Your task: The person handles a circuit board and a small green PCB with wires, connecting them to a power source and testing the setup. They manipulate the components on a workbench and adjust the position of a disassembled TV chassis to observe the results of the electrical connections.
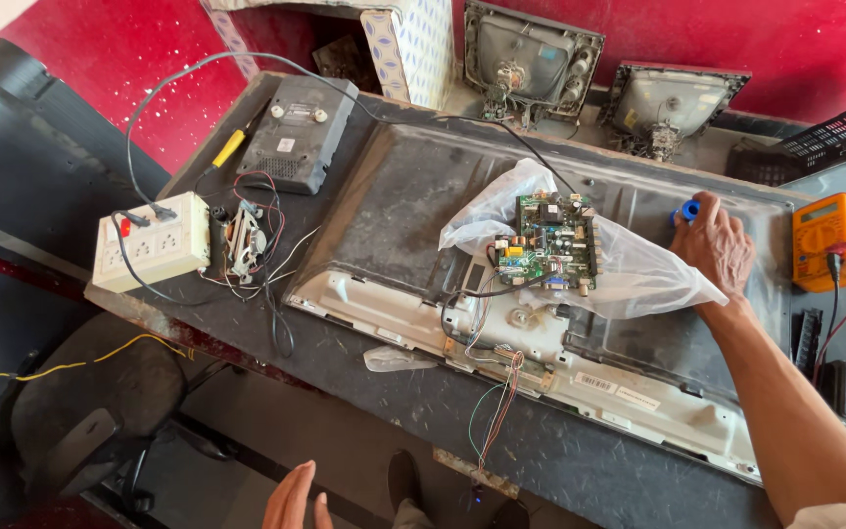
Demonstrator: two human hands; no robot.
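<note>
Fingers of the right hand (715, 245) clamp the small blue round roll (685, 211); just beside that grip, the clear plastic bag (638, 279) could snag, dragging the green circuit board (548, 243). The left hand (296, 500) hangs open, well apart.

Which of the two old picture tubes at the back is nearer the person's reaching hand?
The right tube; it stands closer to the right hand than the left tube.

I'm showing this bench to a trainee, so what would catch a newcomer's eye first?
Probably the green circuit board on a clear plastic bag, mid-bench on the flat TV's back panel. Next, the right hand at a small blue roll, with the orange multimeter just right of it.
</note>
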